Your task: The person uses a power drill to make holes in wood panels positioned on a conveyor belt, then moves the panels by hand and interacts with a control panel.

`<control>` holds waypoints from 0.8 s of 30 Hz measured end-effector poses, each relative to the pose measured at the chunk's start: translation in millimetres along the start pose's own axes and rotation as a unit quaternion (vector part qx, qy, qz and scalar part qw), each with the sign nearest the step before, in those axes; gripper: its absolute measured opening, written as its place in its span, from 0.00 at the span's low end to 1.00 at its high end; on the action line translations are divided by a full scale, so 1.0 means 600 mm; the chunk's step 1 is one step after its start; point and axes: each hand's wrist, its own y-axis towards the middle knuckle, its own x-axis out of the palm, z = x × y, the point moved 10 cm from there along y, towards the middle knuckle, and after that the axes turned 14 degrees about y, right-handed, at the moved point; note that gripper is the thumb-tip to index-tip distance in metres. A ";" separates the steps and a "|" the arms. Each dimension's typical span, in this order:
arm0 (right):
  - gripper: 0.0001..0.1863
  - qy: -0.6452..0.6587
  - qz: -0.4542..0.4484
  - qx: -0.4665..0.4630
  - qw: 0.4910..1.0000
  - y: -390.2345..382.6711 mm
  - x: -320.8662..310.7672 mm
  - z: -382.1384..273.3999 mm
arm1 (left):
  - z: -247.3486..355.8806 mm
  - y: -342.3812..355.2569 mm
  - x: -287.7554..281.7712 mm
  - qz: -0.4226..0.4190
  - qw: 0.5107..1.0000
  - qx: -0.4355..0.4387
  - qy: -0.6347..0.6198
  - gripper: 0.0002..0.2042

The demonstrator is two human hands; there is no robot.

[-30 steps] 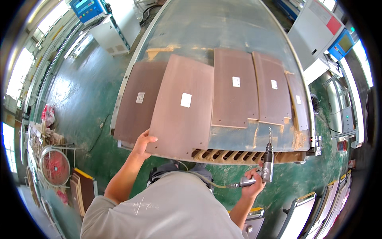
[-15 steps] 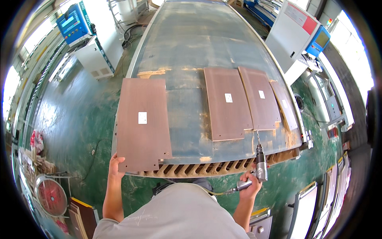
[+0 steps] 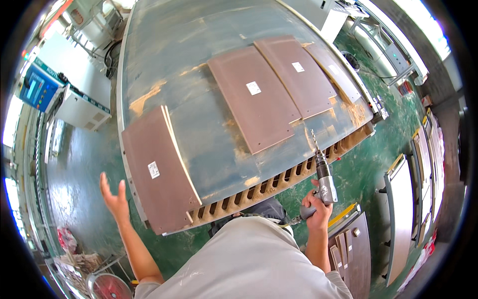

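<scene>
My left hand (image 3: 113, 197) is open, fingers apart, just left of the worktable's (image 3: 179, 60) near-left corner and beside a brown panel (image 3: 154, 194) with a white label, which lies stacked on at least one other. It touches nothing that I can see. My right hand (image 3: 316, 204) grips a silver air drill (image 3: 324, 179) with a hose at its handle. The long bit (image 3: 315, 142) points away from me, over the table's front. Farther right, three more brown panels lie side by side, the first a wide one (image 3: 253, 109), with small holes near their near ends.
A slotted, dusty rail (image 3: 246, 194) runs along the table's front. A control console (image 3: 37, 84) and white cabinet (image 3: 87, 109) stand left, another cabinet (image 3: 328, 15) at the back right. Boards lean at right (image 3: 398, 209) and bottom right (image 3: 348, 249). A fan (image 3: 107, 286) stands bottom left.
My left hand has let go of the panel, which now lies on the left stack, and has moved out leftward with fingers spread. The drill stays in my right hand. The view has turned.
</scene>
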 end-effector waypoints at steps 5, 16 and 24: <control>0.32 0.021 0.020 -0.022 0.999 0.065 -0.021 -0.036 | 0.310 0.102 0.166 -0.050 0.982 0.180 -0.007 0.37; 0.28 -0.125 0.172 -0.077 0.974 0.076 -0.200 -0.092 | 0.740 0.325 0.699 -0.116 0.948 0.296 -0.017 0.41; 0.29 -0.126 0.257 -0.119 0.951 0.061 -0.254 -0.110 | 0.750 0.353 0.878 -0.277 0.935 0.211 0.067 0.45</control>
